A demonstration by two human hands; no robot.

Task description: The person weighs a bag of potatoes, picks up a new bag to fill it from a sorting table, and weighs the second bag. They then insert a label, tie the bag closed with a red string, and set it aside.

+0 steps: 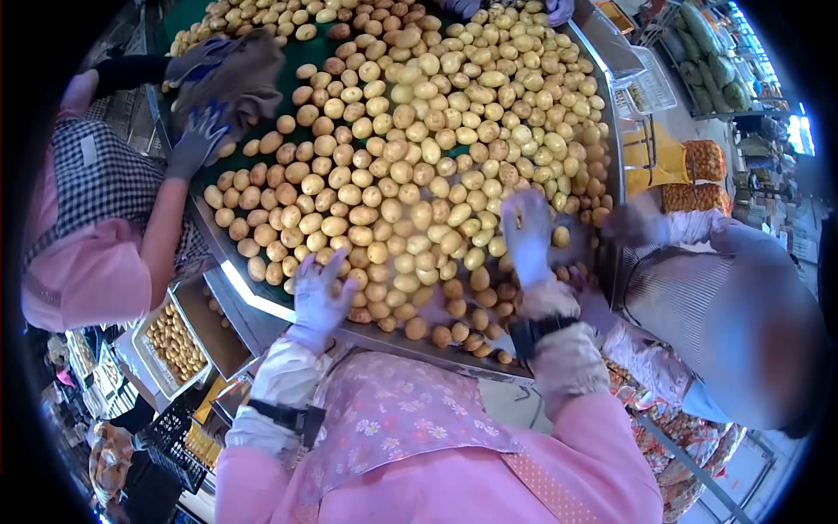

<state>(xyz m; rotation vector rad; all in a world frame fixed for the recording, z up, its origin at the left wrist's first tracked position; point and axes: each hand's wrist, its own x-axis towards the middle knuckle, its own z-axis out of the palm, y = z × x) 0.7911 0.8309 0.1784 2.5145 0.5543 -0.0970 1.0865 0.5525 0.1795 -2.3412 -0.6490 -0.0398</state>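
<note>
Many small yellow potatoes cover a green-surfaced table with a metal rim. My left hand, in a pale glove, rests among the potatoes at the near edge. Its fingers are spread, with nothing in them. Over the potatoes on the right is my right hand, gloved too and slightly blurred. Its fingers are bent but apart, and I see nothing held. Browner potatoes lie between my two hands along the near edge.
At left, a person's gloved hands hold a dark cloth on the table. A co-worker's blurred hands reach in from the right. A white crate of potatoes stands lower left. Full net sacks sit at right.
</note>
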